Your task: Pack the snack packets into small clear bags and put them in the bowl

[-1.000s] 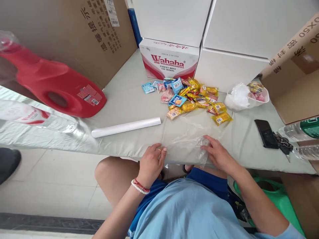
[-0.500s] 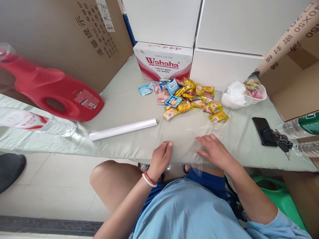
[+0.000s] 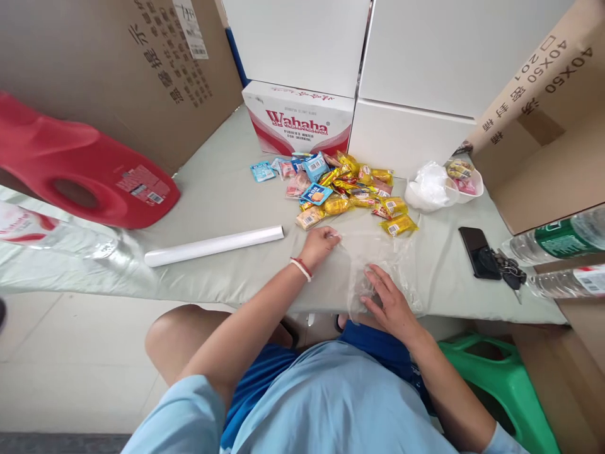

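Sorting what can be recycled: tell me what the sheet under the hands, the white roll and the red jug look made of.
Sheet: thin clear plastic film, glossy and wrinkled; the tablecloth shows through.
White roll: smooth matt white tube, probably rolled film or paper; unclear which.
Red jug: glossy moulded hard plastic, apparently.

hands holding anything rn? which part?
The clear plastic bag. The right hand presses flat on its near end at the table edge; the left hand pinches its far left edge, near the snack pile.

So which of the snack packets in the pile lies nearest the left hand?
The tan packet at the pile's near-left edge, just beyond the left hand. The other packets, such as the yellow one, lie farther off.
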The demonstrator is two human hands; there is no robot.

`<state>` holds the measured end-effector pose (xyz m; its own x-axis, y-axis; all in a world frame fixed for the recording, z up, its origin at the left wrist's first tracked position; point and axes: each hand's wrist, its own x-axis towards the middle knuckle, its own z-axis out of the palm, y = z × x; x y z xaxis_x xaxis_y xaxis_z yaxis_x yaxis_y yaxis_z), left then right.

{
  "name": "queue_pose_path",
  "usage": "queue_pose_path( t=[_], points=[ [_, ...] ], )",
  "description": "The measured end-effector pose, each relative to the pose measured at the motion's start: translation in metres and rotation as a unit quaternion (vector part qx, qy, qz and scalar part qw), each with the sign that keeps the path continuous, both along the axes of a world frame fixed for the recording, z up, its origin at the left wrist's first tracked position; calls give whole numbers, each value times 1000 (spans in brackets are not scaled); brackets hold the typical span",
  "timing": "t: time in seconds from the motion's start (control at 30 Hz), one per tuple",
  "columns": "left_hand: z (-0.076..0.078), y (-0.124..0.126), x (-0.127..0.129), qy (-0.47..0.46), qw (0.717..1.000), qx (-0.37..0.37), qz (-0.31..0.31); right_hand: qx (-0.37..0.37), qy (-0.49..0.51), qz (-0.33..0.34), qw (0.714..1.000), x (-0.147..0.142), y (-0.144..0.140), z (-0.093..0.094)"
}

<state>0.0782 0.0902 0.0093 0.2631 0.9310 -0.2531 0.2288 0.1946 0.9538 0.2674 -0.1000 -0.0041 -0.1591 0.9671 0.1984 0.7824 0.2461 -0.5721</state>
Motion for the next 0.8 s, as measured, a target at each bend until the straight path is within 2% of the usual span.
queue_pose_path(
  t=[0.07,0.17,0.33,0.43,0.53,0.6,0.67,0.73,0.8],
  points=[
    [2,17,-24,11,1000,-4,-3,-2,-18,5,1000,-4,1,0],
    [6,35,-51,41,999,-10,-5,-33,-95,34,994,-15,7,6],
    [9,47,-68,112,993,17,23,-91,-237,96,963,-40,23,27],
    [16,46,-74,170,983,54,54,-116,-303,130,937,-53,33,41],
    [36,30,-75,232,959,134,91,-138,-340,151,918,-64,43,52],
    [55,7,-67,279,924,239,106,-146,-351,157,911,-72,49,56],
    [72,-24,-50,280,895,332,101,-159,-357,155,907,-79,54,59],
    [81,-53,-29,247,896,367,41,-180,-360,154,902,-87,60,62],
    [77,-71,-9,231,906,347,-69,-193,-361,167,897,-93,65,64]
  ],
)
